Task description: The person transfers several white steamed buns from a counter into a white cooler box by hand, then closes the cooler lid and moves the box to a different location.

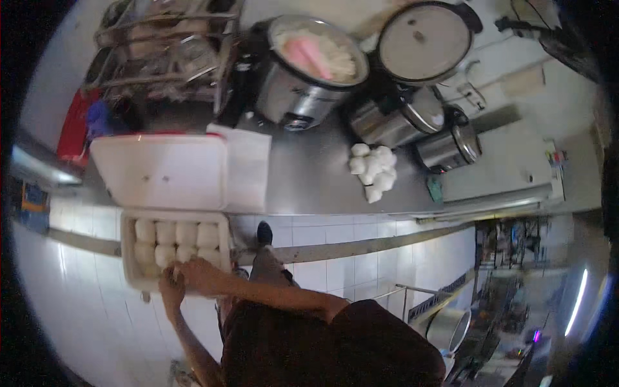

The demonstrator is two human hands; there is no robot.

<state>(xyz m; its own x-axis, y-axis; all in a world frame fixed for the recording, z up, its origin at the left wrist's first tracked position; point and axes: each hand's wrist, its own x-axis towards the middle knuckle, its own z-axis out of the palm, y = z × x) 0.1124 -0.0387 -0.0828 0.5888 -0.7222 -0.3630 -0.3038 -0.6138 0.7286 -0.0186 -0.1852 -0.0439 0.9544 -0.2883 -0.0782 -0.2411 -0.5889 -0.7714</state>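
My left hand [171,288] and my right hand [197,276] meet over the near side of a white plastic tub [126,251]. Their fingers are bent close together, with a small pale patch between them; blur hides whether they grip anything. Inside the tub, rounded white pieces [187,233] lie in rows, and my hands cover part of the near rows. A whitish lid or tray with a red edge [164,171] rests on the steel counter just beyond, beside a white sheet [247,169]. Farther right on the counter is a cluster of white rounded lumps [375,169].
A large cooker [300,96] holds pale food and a pink utensil [307,53]. Beside it are a round lid [425,43] and smaller metal cookers [396,116]. A metal rack [164,53] stands back left. The counter edge [329,213] runs beyond the tub; a metal pot [447,330] is lower right.
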